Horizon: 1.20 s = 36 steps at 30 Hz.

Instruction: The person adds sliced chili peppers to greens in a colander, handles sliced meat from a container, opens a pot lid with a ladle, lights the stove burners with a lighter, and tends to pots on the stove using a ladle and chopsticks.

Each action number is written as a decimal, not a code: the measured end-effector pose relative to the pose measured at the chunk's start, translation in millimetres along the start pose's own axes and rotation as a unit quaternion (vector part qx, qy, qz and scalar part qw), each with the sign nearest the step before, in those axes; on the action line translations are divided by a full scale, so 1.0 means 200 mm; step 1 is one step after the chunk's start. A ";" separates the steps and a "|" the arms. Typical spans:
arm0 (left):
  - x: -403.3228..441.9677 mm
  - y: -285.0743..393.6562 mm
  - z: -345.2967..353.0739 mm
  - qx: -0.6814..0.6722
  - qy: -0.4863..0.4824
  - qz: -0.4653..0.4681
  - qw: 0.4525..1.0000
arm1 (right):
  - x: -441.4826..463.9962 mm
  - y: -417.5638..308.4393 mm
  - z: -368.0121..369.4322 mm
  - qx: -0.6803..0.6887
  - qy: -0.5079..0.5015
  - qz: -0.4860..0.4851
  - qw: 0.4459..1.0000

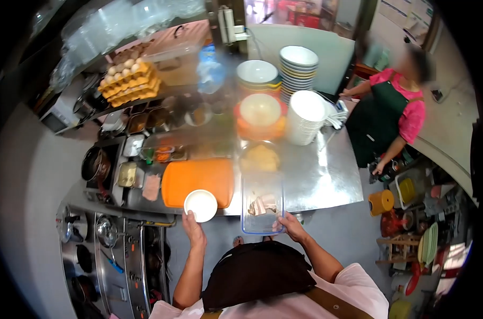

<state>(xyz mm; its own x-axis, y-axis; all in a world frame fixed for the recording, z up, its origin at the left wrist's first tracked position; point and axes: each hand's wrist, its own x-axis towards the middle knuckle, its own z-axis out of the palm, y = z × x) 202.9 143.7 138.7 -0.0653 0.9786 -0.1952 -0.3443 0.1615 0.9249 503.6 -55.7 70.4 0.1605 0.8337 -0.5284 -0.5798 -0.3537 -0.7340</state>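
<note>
1. To do this well, I think the bowl point(200, 206) should be held flat, so nothing can tip out. It looks white inside, and I can't tell if there is food in it.
2. The box point(263, 223) should be held level too, because the meat point(262, 204) in it could slide. A firm hold matters, since just one near corner is held.
3. The left hand point(194, 231) reaches forward with its arm a bit bent. Its grip is closed on the bowl's near edge. I can't see the fingers under it.
4. The right hand point(293, 227) reaches in from the right, elbow out to the side. Its grip is curled round the box's near right corner.
5. The bowl is in front of the near right corner of the orange board point(199, 178). The box is right of the bowl, and its near end sticks out past the edge of the desk point(326, 178). I can't tell if its far end rests on the desk.
</note>
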 end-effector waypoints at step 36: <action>-0.11 -0.24 0.23 0.102 -0.088 -0.087 0.987 | -0.01 0.09 -1.13 0.147 0.478 -0.101 0.860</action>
<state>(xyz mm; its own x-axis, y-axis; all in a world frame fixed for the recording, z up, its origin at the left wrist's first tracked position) 263.1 119.9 113.3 0.1474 0.9382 -0.3133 -0.1399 0.3333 0.9324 672.7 -160.1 -37.7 0.7836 0.0868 -0.6152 -0.6173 -0.0039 -0.7868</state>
